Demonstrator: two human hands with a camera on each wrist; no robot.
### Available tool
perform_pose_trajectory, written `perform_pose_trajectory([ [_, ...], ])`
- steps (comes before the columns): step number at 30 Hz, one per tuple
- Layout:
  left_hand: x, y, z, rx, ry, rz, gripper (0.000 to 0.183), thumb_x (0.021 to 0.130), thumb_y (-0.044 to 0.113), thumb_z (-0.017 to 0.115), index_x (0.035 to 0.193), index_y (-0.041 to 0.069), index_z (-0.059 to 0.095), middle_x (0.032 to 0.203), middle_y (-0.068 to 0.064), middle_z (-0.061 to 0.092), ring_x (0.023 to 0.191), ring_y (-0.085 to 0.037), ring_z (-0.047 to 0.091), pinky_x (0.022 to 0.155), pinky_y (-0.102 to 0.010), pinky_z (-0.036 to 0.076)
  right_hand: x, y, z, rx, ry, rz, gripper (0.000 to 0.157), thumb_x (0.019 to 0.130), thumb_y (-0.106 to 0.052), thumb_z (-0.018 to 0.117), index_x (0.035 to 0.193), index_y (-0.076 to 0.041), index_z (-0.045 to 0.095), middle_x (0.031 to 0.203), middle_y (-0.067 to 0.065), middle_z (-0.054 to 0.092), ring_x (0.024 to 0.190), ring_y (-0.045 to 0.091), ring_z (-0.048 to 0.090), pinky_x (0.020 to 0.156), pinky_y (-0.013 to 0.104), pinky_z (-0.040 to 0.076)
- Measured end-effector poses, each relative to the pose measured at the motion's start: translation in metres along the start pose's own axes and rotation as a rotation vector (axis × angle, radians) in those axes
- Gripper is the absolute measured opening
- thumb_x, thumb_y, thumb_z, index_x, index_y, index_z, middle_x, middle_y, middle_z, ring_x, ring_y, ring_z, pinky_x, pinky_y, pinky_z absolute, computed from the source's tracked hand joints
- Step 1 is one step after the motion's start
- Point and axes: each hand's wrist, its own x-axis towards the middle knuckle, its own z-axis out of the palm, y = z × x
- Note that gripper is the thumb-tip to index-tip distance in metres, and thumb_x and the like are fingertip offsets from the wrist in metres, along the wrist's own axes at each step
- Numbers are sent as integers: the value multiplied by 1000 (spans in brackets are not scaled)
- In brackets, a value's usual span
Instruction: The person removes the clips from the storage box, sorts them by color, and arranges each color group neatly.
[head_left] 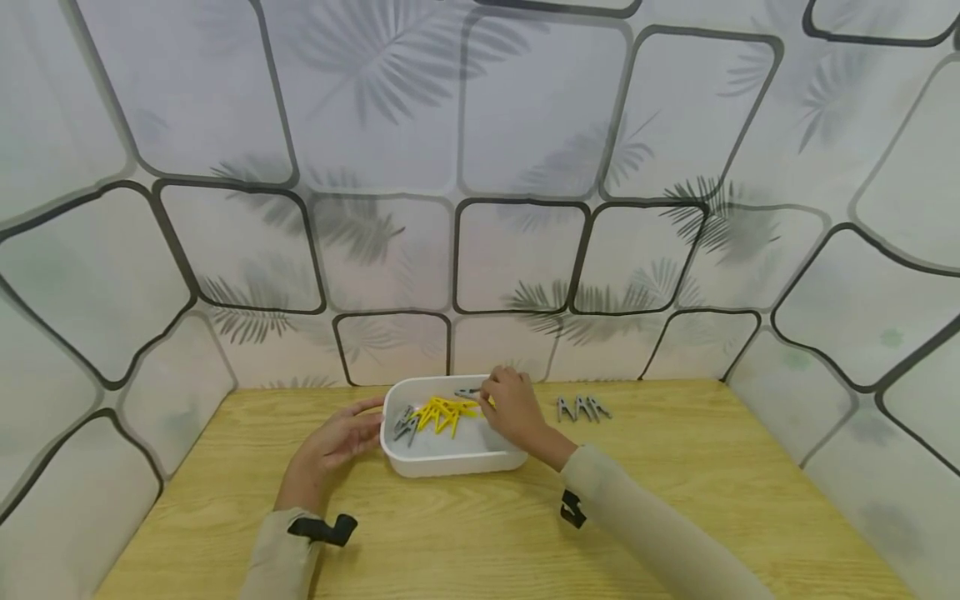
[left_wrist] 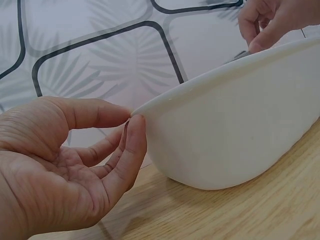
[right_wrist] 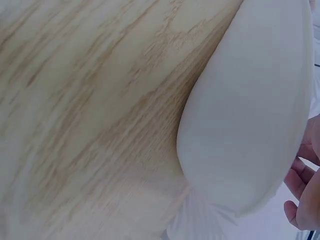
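Observation:
A white plastic tub (head_left: 453,465) sits on the wooden table, holding a pile of yellow clothespins (head_left: 442,412) and a few grey clothespins (head_left: 407,425) at its left end. My left hand (head_left: 347,435) is at the tub's left end; in the left wrist view its fingertips (left_wrist: 136,131) pinch the rim. Over the tub's right side, my right hand (head_left: 513,408) pinches a grey clothespin (head_left: 467,392) between thumb and fingers. In the right wrist view only part of the right hand (right_wrist: 306,185) shows, beside the tub's wall.
Three grey clothespins (head_left: 581,407) stand in a row on the table, right of the tub. The wooden table (head_left: 450,542) ends at a patterned wall covering (head_left: 517,258) behind and on both sides. Black straps (head_left: 324,529) are on the sleeves.

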Motion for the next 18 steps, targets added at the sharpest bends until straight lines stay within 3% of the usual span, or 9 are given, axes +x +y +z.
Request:
perform_pose_trajectory([
  [9, 0, 0, -1, 8, 14, -4, 62, 107, 5, 50, 160, -2, 18, 117, 7, 67, 92, -4, 66, 79, -18, 57, -15, 29, -17, -35, 200, -44, 15, 87, -8, 81, 82, -12, 67, 88, 5, 57, 81, 24, 50, 74, 43, 42],
  [18, 1, -2, -1, 28, 8, 2, 63, 107, 5, 49, 160, -4, 16, 116, 8, 69, 96, -4, 68, 82, -20, 57, -41, 73, -45, -106, 233, 46, 16, 87, -7, 80, 81, -8, 65, 89, 11, 57, 81, 29, 51, 77, 51, 44],
])
